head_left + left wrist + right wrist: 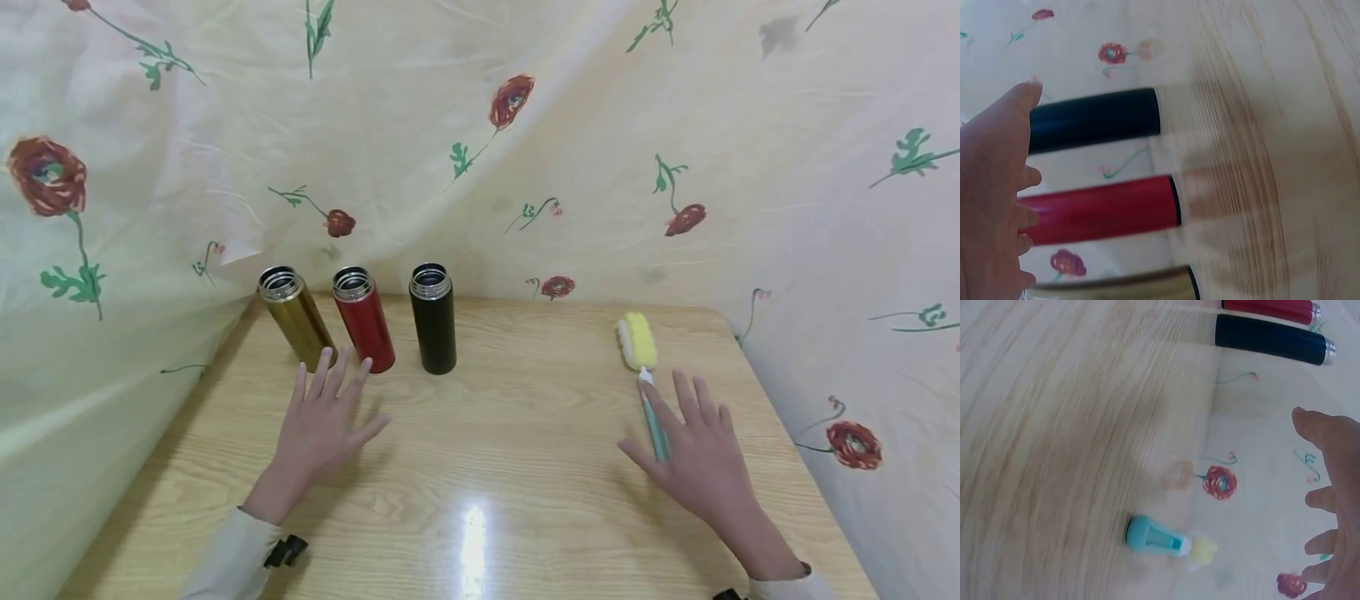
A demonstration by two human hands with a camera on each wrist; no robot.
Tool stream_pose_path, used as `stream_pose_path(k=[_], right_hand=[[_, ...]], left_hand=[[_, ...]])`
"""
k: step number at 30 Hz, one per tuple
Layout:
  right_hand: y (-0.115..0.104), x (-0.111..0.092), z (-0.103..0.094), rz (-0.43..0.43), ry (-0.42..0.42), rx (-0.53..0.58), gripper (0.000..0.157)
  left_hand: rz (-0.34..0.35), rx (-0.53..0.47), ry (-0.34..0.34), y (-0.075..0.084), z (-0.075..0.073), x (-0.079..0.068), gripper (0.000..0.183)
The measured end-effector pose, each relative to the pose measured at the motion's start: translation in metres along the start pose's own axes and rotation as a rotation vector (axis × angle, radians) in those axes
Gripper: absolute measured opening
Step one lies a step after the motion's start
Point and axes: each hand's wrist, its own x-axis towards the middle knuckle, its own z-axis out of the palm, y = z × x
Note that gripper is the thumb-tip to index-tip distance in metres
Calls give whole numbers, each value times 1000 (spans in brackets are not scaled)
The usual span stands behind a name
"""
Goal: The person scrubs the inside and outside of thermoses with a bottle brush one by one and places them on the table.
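Three lidless thermos flasks stand upright in a row at the back left of the table: a gold flask (300,321), a red flask (365,323) and a black flask (434,325). My left hand (318,421) is held in front of the gold and red ones, fingers spread, holding nothing. On the right lies a brush (638,342) with a yellow and white head and a teal handle (1154,536). My right hand (701,458) hovers over the handle with spread fingers and partly hides it. Neither hand appears to grip anything.
The light wooden table (525,417) reaches back to a hanging cloth (420,125) printed with red flowers. The same cloth encloses the left and right sides. A bright reflection shows near the table's front.
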Motion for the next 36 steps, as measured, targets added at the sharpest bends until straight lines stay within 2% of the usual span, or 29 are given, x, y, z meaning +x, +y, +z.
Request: stream_pose_path(k=[4, 7, 12, 15, 19, 21, 24, 27, 31, 36], right_hand=[[9, -2, 1, -47, 85, -9, 86], [15, -4, 3, -82, 147, -20, 90], [23, -7, 3, -107, 194, 2, 93], [25, -9, 0, -77, 165, 55, 88], [26, -12, -5, 63, 47, 153, 86], [27, -13, -7, 119, 18, 190, 86], [30, -13, -7, 137, 40, 223, 84], [32, -13, -5, 152, 65, 251, 79], [36, -14, 1, 228, 16, 294, 70], [44, -15, 12, 307, -100, 365, 66]], left_hand=[[-15, -12, 13, -12, -3, 0, 81], [-34, -33, 8, -19, -7, 1, 79], [-75, -66, -7, -32, -13, 4, 75], [-84, -70, 15, -40, -18, 6, 74], [-88, -63, 80, -52, -23, 7, 72], [-80, -55, 131, -59, -23, 7, 72], [-44, -38, 241, -70, -23, 9, 72], [-30, -43, 308, -79, -24, 9, 74], [-75, -76, 284, -88, -26, 10, 74], [-133, -97, 244, -96, -27, 12, 76]])
